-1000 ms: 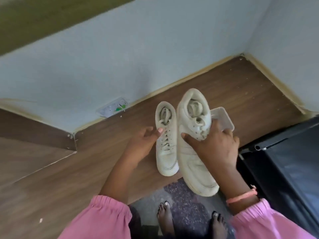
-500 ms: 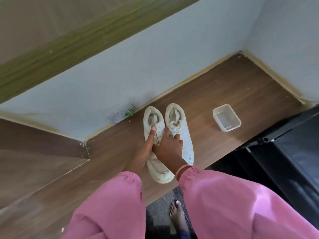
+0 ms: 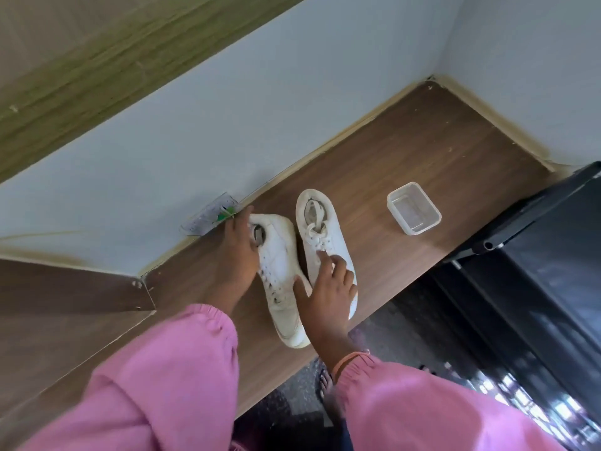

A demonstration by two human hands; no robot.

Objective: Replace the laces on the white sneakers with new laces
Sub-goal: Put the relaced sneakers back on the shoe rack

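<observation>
A: What are the fingers doing?

B: The left hand (image 3: 239, 252) curls round the heel end of the left sneaker (image 3: 280, 281). The right hand (image 3: 328, 294) lies spread on the laces of the right sneaker (image 3: 325, 242).

A: Which way do the 2 sneakers lie?

B: Side by side on the wooden counter (image 3: 422, 151), lengthwise, heels toward the wall, toes at the near edge; the left one is tipped sideways. No writing is legible.
</observation>
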